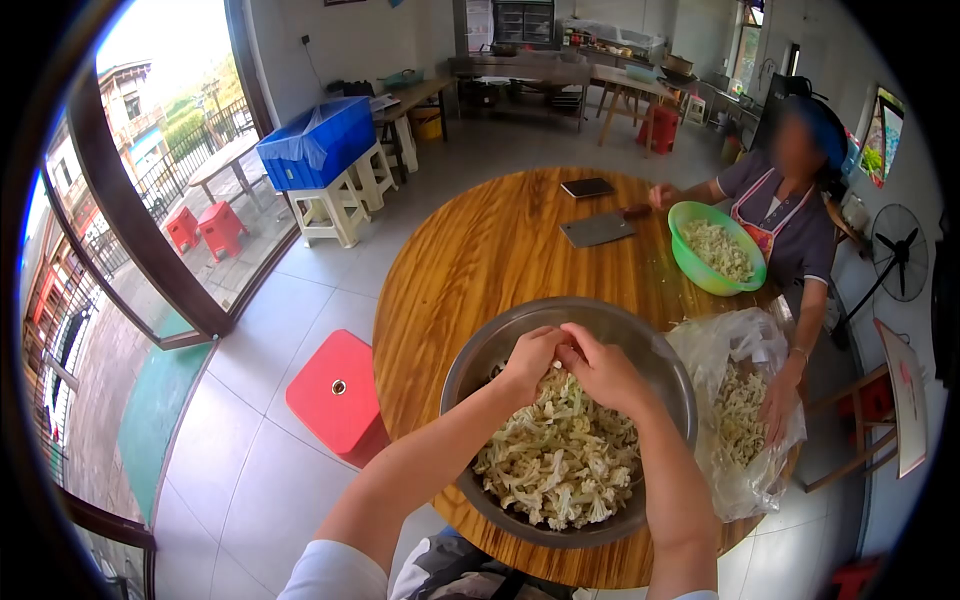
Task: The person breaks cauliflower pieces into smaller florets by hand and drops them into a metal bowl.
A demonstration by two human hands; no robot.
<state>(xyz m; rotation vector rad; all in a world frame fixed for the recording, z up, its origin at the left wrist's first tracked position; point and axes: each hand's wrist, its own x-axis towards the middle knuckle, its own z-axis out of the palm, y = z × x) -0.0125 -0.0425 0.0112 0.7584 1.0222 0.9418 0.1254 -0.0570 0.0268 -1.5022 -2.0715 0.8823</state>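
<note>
Above a wide steel bowl (pixel 463 375), my left hand (pixel 535 362) and my right hand (pixel 603 368) meet with their fingers closed. A pale bit of cauliflower shows just under the fingertips; the rest of what they pinch is hidden. Cut cauliflower florets (pixel 560 465) fill the near part of the bowl, with pale green stems among them. To the right lies a clear plastic bag (pixel 715 465) with more cauliflower (pixel 740 410) in it. A co-worker's hand (pixel 779 405) reaches into that bag.
On the round wooden table (pixel 470 250) are a green basin (pixel 690 265) of cauliflower, a cleaver (pixel 598 230) and a dark phone-like slab (pixel 587 187). The co-worker (pixel 800 210) sits at the right. A red stool (pixel 335 385) stands left of the table, a blue crate (pixel 315 145) farther back.
</note>
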